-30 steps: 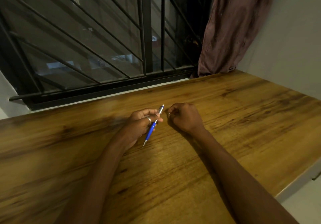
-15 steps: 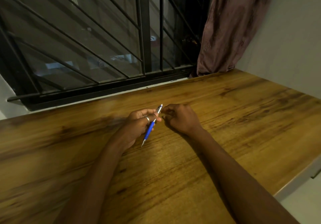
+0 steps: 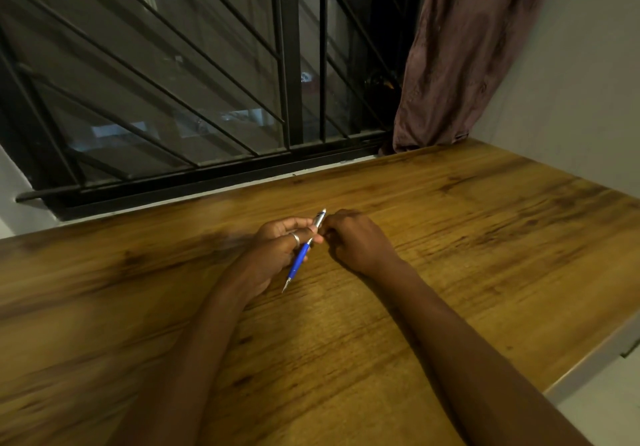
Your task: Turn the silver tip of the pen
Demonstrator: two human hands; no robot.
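A blue pen [image 3: 300, 258] with a silver upper end is held slanted above the wooden table [image 3: 450, 238], its tip pointing down toward me. My left hand [image 3: 277, 251] grips the pen's barrel between thumb and fingers; a ring sits on one finger. My right hand [image 3: 356, 241] is curled with its fingertips at the pen's silver end, touching it. Whether those fingers pinch the pen is hidden by the back of the hand.
A barred window [image 3: 173, 82] runs along the far edge of the table. A brownish curtain [image 3: 460, 54] hangs at the back right beside a pale wall [image 3: 571, 82]. The table's right edge [image 3: 595, 359] drops off near me.
My right hand has moved left from a small gap beside the pen until its fingertips meet the pen's silver end. My left hand keeps its hold on the pen.
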